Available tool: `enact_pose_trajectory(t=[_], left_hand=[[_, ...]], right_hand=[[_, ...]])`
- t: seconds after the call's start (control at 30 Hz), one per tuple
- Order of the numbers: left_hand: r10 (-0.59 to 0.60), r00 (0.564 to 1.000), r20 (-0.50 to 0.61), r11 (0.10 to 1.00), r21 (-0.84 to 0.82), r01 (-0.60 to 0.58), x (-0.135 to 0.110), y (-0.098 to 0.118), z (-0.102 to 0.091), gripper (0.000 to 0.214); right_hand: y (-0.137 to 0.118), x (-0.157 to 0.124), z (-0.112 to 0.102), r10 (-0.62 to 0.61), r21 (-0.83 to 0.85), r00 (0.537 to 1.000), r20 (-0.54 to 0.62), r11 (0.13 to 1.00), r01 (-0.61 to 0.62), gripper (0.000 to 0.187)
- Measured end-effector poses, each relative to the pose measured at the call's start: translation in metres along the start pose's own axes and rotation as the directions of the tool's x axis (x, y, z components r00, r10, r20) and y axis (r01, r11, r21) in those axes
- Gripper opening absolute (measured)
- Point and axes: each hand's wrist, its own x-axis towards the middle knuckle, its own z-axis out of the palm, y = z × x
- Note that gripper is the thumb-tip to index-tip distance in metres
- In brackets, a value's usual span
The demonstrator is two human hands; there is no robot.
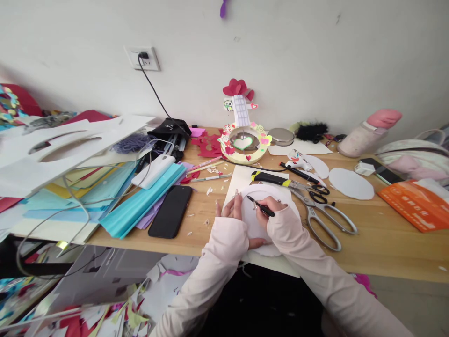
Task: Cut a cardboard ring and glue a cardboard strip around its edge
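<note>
My right hand (268, 209) is closed round a black pen (260, 206), its tip pointing up-left onto a round white paper disc (253, 216). The disc lies on a white sheet (242, 180) at the wooden desk's (379, 248) front edge. My left hand (232, 208) lies flat, fingers stretched out, pressing on the left side of the disc. Both arms wear pale pink sleeves. Large silver scissors (324, 221) lie just right of my right hand.
A black phone (170, 211) lies left of my hands, beside teal folded paper (143, 200) and stacked coloured sheets. Behind stand a decorated paper ring craft (242, 140), a glue gun (299, 161), a yellow-black knife (270, 178), black scissors (308, 179), a white oval (351, 183) and an orange packet (417, 206).
</note>
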Motion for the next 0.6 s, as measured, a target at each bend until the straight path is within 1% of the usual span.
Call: enact_pose_trajectory(t=[0.17, 0.3, 0.37, 0.53, 0.6], left_hand=[[-0.002, 1.000, 0.013, 1.000, 0.009, 0.002, -0.001, -0.001, -0.005, 0.145], [0.018, 0.997, 0.081, 1.000, 0.005, -0.018, 0.000, -0.004, -0.013, 0.142], [0.020, 0.996, 0.093, 1.000, 0.005, -0.020, 0.000, -0.004, -0.014, 0.140], [0.023, 0.999, -0.039, 0.998, 0.054, -0.021, -0.004, 0.004, -0.012, 0.133], [0.024, 0.999, -0.044, 0.998, 0.063, -0.021, -0.004, 0.004, -0.011, 0.135]], right_hand=[[-0.003, 0.000, -0.001, -0.043, -0.021, 0.999, 0.013, 0.999, 0.044, 0.005], [-0.005, 0.000, -0.004, -0.074, -0.034, 0.997, 0.037, 0.997, 0.075, 0.005], [-0.006, 0.000, -0.006, -0.089, -0.016, 0.995, 0.053, 0.996, 0.090, 0.004], [-0.010, 0.002, -0.010, -0.113, 0.038, 0.992, 0.065, 0.993, 0.111, 0.003], [-0.012, 0.002, -0.013, -0.121, 0.050, 0.990, 0.074, 0.992, 0.117, 0.002]])
